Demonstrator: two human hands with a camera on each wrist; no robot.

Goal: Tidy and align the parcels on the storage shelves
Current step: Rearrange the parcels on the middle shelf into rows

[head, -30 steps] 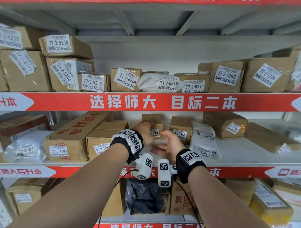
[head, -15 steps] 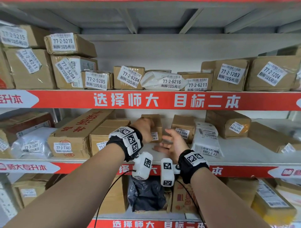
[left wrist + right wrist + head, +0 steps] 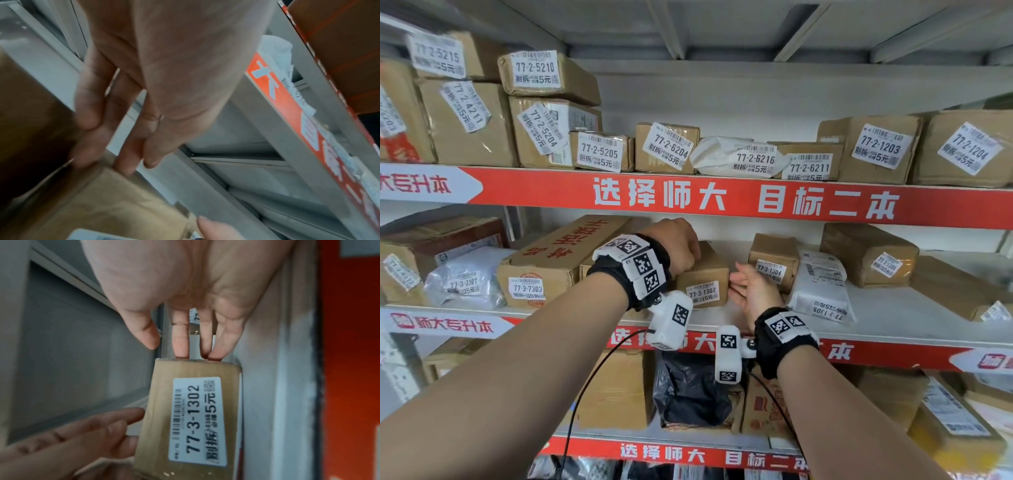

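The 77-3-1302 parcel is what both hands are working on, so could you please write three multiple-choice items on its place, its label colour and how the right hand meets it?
1. The 77-3-1302 parcel sits on:
A. top shelf
B. middle shelf
C. floor

2. Its label is:
A. white
B. yellow
C. green

3. The right hand:
A. is clenched, empty
B. hangs clear of it
C. presses straight fingertips on its side

Key: B, it stands beside parcel 77-3-1304; A, black print on white; C, right wrist view shows fingertips on its edge.
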